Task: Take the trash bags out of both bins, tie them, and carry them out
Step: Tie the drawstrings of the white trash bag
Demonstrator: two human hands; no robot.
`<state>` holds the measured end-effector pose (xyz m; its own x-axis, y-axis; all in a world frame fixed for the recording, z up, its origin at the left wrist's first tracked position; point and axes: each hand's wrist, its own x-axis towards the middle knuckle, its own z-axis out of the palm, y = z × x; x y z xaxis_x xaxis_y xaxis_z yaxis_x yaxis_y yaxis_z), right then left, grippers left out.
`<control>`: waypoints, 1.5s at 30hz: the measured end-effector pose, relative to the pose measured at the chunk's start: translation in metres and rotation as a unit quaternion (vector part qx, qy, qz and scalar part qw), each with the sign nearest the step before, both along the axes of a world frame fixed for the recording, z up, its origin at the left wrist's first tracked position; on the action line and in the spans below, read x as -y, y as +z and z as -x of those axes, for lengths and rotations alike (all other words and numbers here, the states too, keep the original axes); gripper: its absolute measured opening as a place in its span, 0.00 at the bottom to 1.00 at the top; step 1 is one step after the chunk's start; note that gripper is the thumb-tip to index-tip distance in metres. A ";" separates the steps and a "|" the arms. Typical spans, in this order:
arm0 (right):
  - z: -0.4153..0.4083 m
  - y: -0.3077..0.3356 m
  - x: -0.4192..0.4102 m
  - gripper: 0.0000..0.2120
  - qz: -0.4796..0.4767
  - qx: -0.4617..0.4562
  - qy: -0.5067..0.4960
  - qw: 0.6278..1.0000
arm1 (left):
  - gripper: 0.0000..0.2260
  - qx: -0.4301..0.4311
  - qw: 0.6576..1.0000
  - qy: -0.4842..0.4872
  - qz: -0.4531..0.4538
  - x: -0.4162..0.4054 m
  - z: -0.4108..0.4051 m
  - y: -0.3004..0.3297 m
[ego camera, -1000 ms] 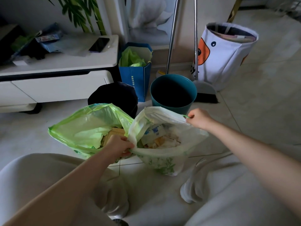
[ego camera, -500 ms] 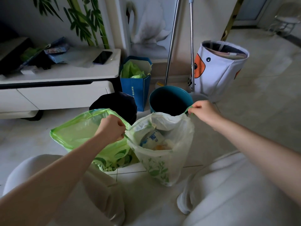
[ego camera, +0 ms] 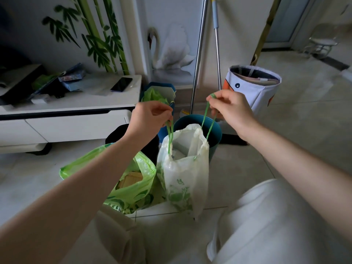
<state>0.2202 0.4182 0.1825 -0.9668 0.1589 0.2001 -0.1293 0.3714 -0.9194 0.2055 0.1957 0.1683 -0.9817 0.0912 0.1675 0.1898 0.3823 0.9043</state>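
Left hand (ego camera: 150, 119) and right hand (ego camera: 231, 109) each pinch one green drawstring loop (ego camera: 206, 122) of the white bag (ego camera: 183, 172), which hangs over the floor (ego camera: 247, 164) before the teal bin (ego camera: 215, 130). Film appears thin, soft and light; grip the strings only.

1 view only, head-worn, wide-angle. Looks forward and down from above the person's knees, close over both forearms. Left hand (ego camera: 150, 119) and right hand (ego camera: 231, 109) sit near frame centre, the white trash bag (ego camera: 182, 168) just below them. Tiled floor (ego camera: 295, 130) fills the lower field; wall and white cabinet (ego camera: 72, 119) lie farther off. Straight lines bow at the edges. No 2nd view to share with.
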 end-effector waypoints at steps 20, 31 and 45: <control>-0.008 -0.055 0.039 0.06 0.070 0.093 0.089 0.989 | 0.11 0.000 0.998 -0.063 -0.017 -0.024 -0.013 -0.026; 0.003 -0.068 0.042 0.06 0.080 0.075 0.072 0.991 | 0.16 -0.130 0.976 -0.097 0.144 -0.029 -0.013 -0.034; 0.006 -0.058 0.032 0.06 0.026 0.097 0.109 0.989 | 0.27 0.039 0.987 -0.056 0.149 -0.030 -0.009 -0.112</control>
